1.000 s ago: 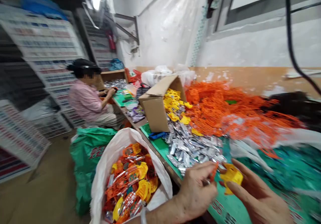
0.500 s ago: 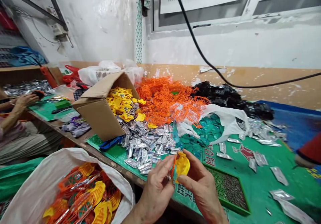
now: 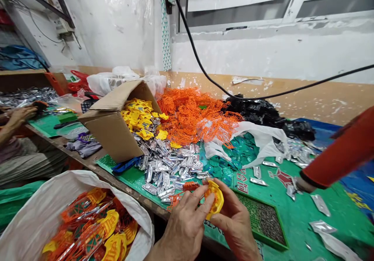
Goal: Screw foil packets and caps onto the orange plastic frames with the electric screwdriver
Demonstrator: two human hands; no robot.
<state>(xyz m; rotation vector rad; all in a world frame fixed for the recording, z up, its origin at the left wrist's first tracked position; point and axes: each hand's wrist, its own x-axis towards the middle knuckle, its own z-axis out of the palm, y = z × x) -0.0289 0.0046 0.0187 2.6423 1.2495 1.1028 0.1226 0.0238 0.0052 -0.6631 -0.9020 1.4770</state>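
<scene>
My right hand (image 3: 236, 222) grips a curved yellow plastic part (image 3: 216, 200), thumb in front and fingers behind. My left hand (image 3: 185, 220) is closed beside it, with fingertips pressed against the yellow part's inner side. From behind the left hand sticks out an orange lattice plastic piece (image 3: 191, 186); its inner end is hidden by the fingers. Just beyond the hands lies a heap of shiny silver metal pieces (image 3: 166, 167). To the left, a white sack (image 3: 140, 204) holds yellow, orange and silver assembled pieces (image 3: 96, 226).
A tipped cardboard box (image 3: 113, 132) spills yellow parts (image 3: 138, 115). Orange lattice pieces (image 3: 187, 113) are heaped behind. A green tray (image 3: 284, 247) holds small dark metal bits. At right a red cylindrical tool (image 3: 341, 152) slants over the table. A co-worker's hand (image 3: 20, 115) shows far left.
The view has swung right. My left fingers have moved onto the yellow part, and the orange piece now shows behind that hand. The red tool has come further into view.
</scene>
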